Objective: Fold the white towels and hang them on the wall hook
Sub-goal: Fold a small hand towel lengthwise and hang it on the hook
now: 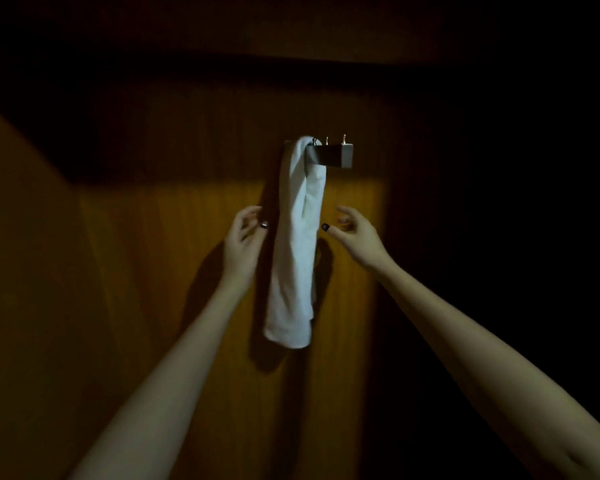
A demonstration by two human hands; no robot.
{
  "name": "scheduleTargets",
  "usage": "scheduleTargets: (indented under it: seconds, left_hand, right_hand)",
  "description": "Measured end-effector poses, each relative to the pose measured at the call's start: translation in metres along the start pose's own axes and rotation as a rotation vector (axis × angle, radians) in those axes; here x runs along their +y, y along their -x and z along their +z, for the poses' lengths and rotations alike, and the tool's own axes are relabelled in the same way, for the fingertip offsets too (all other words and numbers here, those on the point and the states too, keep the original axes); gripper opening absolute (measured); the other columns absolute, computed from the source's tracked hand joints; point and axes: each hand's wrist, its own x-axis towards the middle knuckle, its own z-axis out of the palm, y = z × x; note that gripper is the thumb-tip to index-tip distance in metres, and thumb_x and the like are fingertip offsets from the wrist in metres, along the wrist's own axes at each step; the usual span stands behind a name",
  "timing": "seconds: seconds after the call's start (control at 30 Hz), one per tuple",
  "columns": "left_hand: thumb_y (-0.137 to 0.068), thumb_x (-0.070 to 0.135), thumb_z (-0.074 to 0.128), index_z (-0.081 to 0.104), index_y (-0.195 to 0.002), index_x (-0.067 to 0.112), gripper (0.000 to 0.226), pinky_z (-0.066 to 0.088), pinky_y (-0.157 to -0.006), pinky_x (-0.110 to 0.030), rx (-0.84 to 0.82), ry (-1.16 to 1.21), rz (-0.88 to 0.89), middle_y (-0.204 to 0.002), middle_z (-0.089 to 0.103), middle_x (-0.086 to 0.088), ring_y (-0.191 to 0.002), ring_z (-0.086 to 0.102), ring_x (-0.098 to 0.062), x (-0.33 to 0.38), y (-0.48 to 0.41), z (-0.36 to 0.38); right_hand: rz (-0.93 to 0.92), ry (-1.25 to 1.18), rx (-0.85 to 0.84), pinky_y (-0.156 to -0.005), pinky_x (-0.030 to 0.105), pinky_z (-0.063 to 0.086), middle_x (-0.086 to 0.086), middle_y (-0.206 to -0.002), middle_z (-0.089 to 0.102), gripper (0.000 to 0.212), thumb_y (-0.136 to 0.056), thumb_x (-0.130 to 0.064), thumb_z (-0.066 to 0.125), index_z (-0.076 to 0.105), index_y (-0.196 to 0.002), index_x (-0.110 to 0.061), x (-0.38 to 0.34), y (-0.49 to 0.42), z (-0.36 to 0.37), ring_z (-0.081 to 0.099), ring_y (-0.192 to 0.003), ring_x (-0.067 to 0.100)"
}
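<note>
Reaching up from the lower corners, two bare forearms lead to a person's hands, dark polish on the thumbnails. The left hand (241,237) and the right hand (355,237) are apart, one on each side of the white towel (297,258), fingers loosely curled and holding nothing. Both thumbs sit just beside the cloth; whether the right thumb touches its edge cannot be told.

The towel hangs between them in a long, narrow fold, draped over the left end of the wall hook (336,155) and falling to a rounded, doubled bottom. Its soft, matte pile shows lengthwise creases and a loose inner flap near the top. It looks light and limp, likely to sag or slide off if tugged downward. A safer hold would seem to be both long edges at mid-height, or the bunched part at the peg.

The hook is a squared block, seemingly metal, carrying three small upright pegs, two of them bare. Behind it stands a wood-grain wall (187,254), amber where the light falls, dark elsewhere.
</note>
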Motion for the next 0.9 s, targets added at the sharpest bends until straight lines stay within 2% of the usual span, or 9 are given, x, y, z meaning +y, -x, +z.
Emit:
scheduleTargets:
  seconds: [0.03,0.1,0.2,0.33,0.47,0.57,0.7,0.8,0.9]
  left_hand:
    - [-0.091,0.003,0.058,0.061,-0.114,0.015,0.026,0.04,-0.104,-0.031,0.011,-0.138,0.118,-0.127,0.052,-0.007,-0.122,0.049,-0.022,-0.001,0.01,0.01]
    - [-0.089,0.006,0.062,0.067,-0.113,0.011,0.025,0.038,-0.103,-0.028,-0.037,-0.328,0.268,-0.131,0.051,-0.013,-0.122,0.047,-0.021,-0.006,0.027,0.026]
    - [-0.093,0.02,0.058,0.065,-0.121,0.023,0.029,0.044,-0.101,-0.037,-0.138,-0.493,0.243,-0.139,0.049,-0.01,-0.124,0.051,-0.025,-0.014,0.032,0.036]
    - [-0.094,0.03,0.053,0.055,-0.13,0.028,0.036,0.038,-0.082,-0.029,-0.19,-0.637,0.293,-0.144,0.043,-0.003,-0.11,0.058,-0.027,-0.014,0.033,0.042]
    - [-0.094,0.034,0.052,0.054,-0.129,0.032,0.035,0.044,-0.082,-0.036,-0.185,-0.742,0.299,-0.147,0.037,-0.007,-0.11,0.057,-0.032,-0.019,0.034,0.043]
    - [-0.093,0.036,0.052,0.049,-0.126,0.027,0.034,0.044,-0.076,-0.037,-0.158,-0.884,0.206,-0.137,0.043,-0.007,-0.101,0.059,-0.037,-0.027,0.037,0.047]
    - [-0.094,0.015,0.052,0.041,-0.124,0.022,0.033,0.047,-0.071,-0.041,-0.113,-0.909,0.113,-0.117,0.056,-0.011,-0.093,0.061,-0.036,-0.041,0.03,0.039]
    - [-0.093,0.011,0.053,0.038,-0.127,0.028,0.041,0.044,-0.055,-0.035,-0.278,-0.886,0.074,-0.099,0.059,-0.011,-0.074,0.058,-0.026,-0.052,0.019,0.028]
    - [-0.092,0.011,0.055,0.036,-0.123,0.032,0.042,0.032,-0.047,-0.028,-0.424,-0.857,0.02,-0.095,0.055,-0.01,-0.063,0.048,-0.016,-0.056,0.014,0.026]
  right_hand:
    - [-0.03,-0.012,-0.027,-0.082,0.025,0.048,-0.005,-0.12,0.048,0.061,-0.092,-0.032,0.065,0.037,-0.145,-0.023,0.0,0.006,0.005,0.055,-0.104,0.012]
    - [-0.181,-0.023,0.003,-0.084,0.024,0.051,-0.01,-0.123,0.052,0.051,-0.094,-0.021,0.061,0.04,-0.14,-0.028,-0.001,0.013,0.012,0.057,-0.108,0.007]
    - [-0.351,0.057,0.042,-0.095,0.031,0.049,-0.004,-0.13,0.057,0.042,-0.092,-0.007,0.053,0.054,-0.131,-0.022,0.005,0.019,0.024,0.053,-0.118,0.008]
    - [-0.275,0.166,0.078,-0.093,0.031,0.048,0.003,-0.124,0.062,0.035,-0.096,-0.009,0.053,0.061,-0.129,-0.015,0.013,0.012,0.023,0.058,-0.11,0.015]
    - [-0.274,0.158,0.107,-0.101,0.03,0.046,0.005,-0.131,0.06,0.04,-0.091,-0.004,0.059,0.058,-0.131,-0.011,0.02,0.014,0.015,0.055,-0.121,0.016]
    - [-0.295,0.19,0.133,-0.096,0.029,0.047,0.005,-0.128,0.057,0.043,-0.088,-0.002,0.061,0.055,-0.13,-0.01,0.026,0.021,0.016,0.055,-0.117,0.017]
    - [-0.309,0.241,0.065,-0.095,0.025,0.046,0.003,-0.128,0.054,0.043,-0.089,-0.002,0.058,0.05,-0.13,-0.014,0.038,0.027,0.022,0.053,-0.116,0.017]
    - [-0.349,0.378,-0.03,-0.079,0.033,0.049,0.005,-0.114,0.05,0.035,-0.091,-0.002,0.053,0.05,-0.123,-0.014,0.048,0.031,0.027,0.053,-0.101,0.021]
    - [-0.329,0.408,-0.013,-0.081,0.03,0.043,0.007,-0.115,0.051,0.036,-0.089,0.0,0.051,0.052,-0.123,-0.012,0.052,0.033,0.034,0.05,-0.105,0.023]
